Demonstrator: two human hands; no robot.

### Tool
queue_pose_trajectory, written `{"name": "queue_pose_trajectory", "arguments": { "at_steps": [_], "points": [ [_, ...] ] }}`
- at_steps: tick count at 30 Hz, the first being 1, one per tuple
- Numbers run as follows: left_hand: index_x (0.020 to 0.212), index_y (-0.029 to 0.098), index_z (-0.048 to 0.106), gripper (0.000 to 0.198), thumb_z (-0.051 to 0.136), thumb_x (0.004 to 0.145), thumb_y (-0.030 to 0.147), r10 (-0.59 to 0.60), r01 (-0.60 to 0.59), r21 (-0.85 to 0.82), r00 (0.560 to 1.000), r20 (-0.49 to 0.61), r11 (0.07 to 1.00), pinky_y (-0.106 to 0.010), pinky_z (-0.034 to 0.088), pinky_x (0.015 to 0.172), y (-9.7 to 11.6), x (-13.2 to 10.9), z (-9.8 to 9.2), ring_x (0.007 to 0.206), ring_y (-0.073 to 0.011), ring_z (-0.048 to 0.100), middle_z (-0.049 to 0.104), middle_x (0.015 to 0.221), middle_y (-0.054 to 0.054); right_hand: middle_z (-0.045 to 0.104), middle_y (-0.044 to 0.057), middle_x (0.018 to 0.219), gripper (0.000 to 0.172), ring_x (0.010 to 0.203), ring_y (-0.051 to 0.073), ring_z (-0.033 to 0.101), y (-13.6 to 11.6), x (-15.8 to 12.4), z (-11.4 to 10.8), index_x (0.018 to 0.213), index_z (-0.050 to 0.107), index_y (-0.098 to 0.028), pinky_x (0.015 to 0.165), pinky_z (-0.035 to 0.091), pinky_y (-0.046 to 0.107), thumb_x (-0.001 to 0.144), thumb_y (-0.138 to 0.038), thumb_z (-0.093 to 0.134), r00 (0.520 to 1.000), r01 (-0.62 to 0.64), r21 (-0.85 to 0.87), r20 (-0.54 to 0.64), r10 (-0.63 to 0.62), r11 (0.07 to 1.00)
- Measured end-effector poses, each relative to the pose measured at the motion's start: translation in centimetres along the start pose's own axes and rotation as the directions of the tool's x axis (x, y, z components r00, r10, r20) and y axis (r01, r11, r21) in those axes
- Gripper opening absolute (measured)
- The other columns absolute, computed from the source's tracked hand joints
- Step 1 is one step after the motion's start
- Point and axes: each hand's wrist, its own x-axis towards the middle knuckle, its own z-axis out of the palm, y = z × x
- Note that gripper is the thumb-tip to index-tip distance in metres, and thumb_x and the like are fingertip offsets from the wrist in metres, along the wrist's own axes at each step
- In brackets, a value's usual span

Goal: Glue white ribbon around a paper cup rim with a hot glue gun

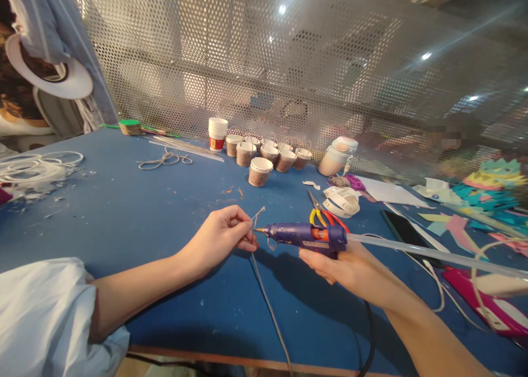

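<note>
My left hand (231,229) pinches a thin beige cord (266,300) near its end; the rest of the cord trails down over the table's front edge. A purple glue gun (297,234) is in my right hand (342,264), its fingers wrapped round the handle. The brass nozzle points left and is at the fingertips of my left hand, close to the cord; whether they touch is too small to tell. A long clear glue stick (412,248) sticks out of the gun's back. Behind the gun lie pliers (325,217) with red and yellow handles.
Several cord-wrapped cups (260,172) and a stack of paper cups (218,132) stand at the back, near a bottle (337,156). A ribbon roll (341,201), phone (404,234) and paper scraps lie right. White cord (37,167) is heaped left. A person (61,31) stands back left.
</note>
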Motion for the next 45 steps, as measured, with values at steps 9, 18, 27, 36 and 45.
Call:
{"name": "queue_pose_trajectory", "arguments": {
  "at_steps": [9, 18, 27, 36, 45],
  "points": [
    [0.074, 0.014, 0.056, 0.012, 0.06, 0.083, 0.021, 0.013, -0.013, 0.018, 1.0, 0.005, 1.0, -0.029, 0.06, 0.068, -0.31, 0.2, -0.19, 0.063, -0.0147, 0.07, 0.066, 0.064, -0.001, 0.045, -0.004, 0.054, 0.036, 0.051, 0.011, 0.043, -0.29, -0.06, -0.14, 0.064, 0.049, -0.021, 0.053, 0.039, 0.024, 0.09, -0.046, 0.054, 1.0, 0.015, -0.042, -0.009, -0.015, 0.999],
    [0.073, 0.014, 0.055, 0.012, 0.057, 0.084, 0.019, -0.001, 0.001, 0.005, 1.0, 0.001, 1.0, -0.03, 0.06, 0.068, -0.2, 0.29, -0.07, 0.063, -0.0151, 0.07, 0.066, 0.064, -0.002, 0.045, -0.003, 0.053, 0.034, 0.051, 0.012, 0.043, -0.5, 0.09, 0.16, 0.066, 0.053, -0.021, 0.05, 0.036, 0.025, 0.088, -0.046, 0.054, 0.992, 0.016, -0.063, -0.125, -0.024, 0.998],
    [0.073, 0.014, 0.056, 0.011, 0.058, 0.083, 0.018, 0.013, -0.013, 0.007, 1.0, 0.0, 1.0, -0.029, 0.06, 0.067, -0.17, 0.08, -0.02, 0.063, -0.0147, 0.069, 0.066, 0.064, -0.002, 0.046, -0.004, 0.057, 0.032, 0.052, 0.011, 0.042, -0.04, -0.29, -0.18, 0.07, 0.052, -0.021, 0.048, 0.034, 0.023, 0.09, -0.046, 0.054, 1.0, 0.0, -0.043, -0.031, -0.001, 0.999],
    [0.073, 0.014, 0.056, 0.011, 0.058, 0.083, 0.017, 0.012, -0.012, 0.025, 1.0, -0.012, 1.0, -0.028, 0.06, 0.066, -0.18, 0.3, 0.03, 0.062, -0.0144, 0.069, 0.066, 0.064, -0.002, 0.047, -0.004, 0.057, 0.033, 0.051, 0.01, 0.044, -0.27, -0.16, -0.26, 0.07, 0.053, -0.021, 0.051, 0.037, 0.024, 0.09, -0.046, 0.055, 0.998, -0.001, -0.051, 0.057, 0.004, 0.999],
    [0.073, 0.014, 0.056, 0.011, 0.058, 0.083, 0.019, 0.008, -0.008, 0.005, 1.0, -0.005, 1.0, -0.029, 0.06, 0.068, -0.04, 0.2, -0.03, 0.062, -0.0139, 0.069, 0.065, 0.063, 0.0, 0.045, -0.004, 0.055, 0.035, 0.05, 0.009, 0.043, -0.2, 0.1, -0.07, 0.069, 0.052, -0.019, 0.048, 0.035, 0.022, 0.091, -0.046, 0.054, 1.0, 0.012, 0.021, -0.023, -0.012, 1.0]
  ]
}}
